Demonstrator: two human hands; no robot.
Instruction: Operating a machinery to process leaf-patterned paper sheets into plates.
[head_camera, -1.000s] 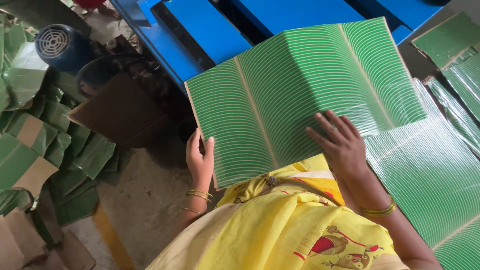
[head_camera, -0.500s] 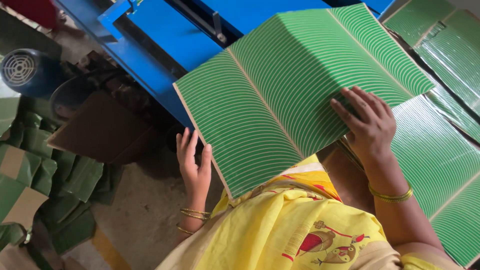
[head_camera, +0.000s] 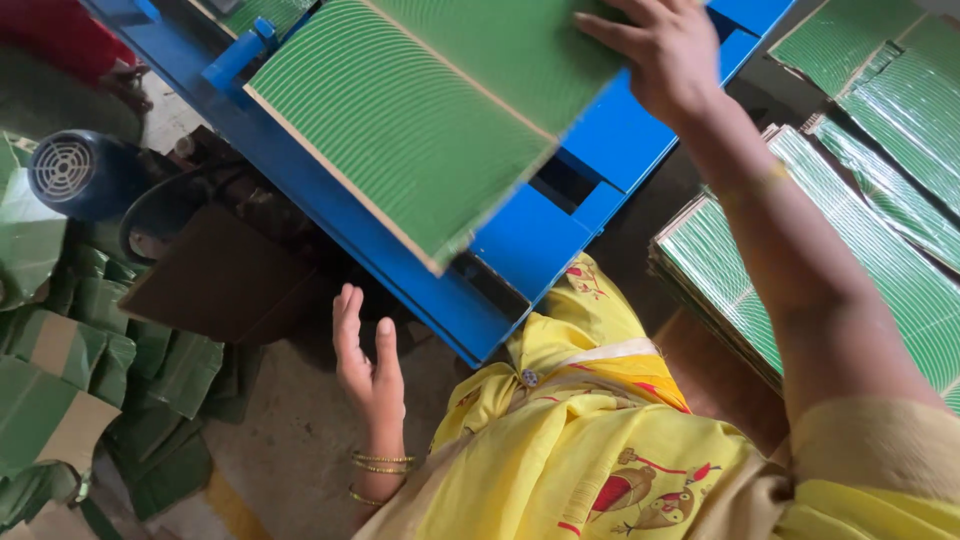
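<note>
A large green cardboard sheet (head_camera: 420, 120) with fine curved lines and creases lies tilted over the blue machine bed (head_camera: 520, 250). My right hand (head_camera: 660, 50) grips its far right part from above, arm stretched forward. Down by my lap, my left hand (head_camera: 368, 360) hangs free with fingers spread, holding nothing, just below the blue frame's lower edge. Gold bangles circle that wrist.
A stack of the same green sheets (head_camera: 890, 270) lies to my right. Folded green and brown cardboard scraps (head_camera: 90, 390) pile on the floor at left, near a dark blue motor (head_camera: 75, 175). A brown board (head_camera: 225, 275) leans beneath the machine.
The green sheet has moved up and away from my lap onto the blue machine. My right hand went forward with it. My left hand let go of its lower edge and dropped.
</note>
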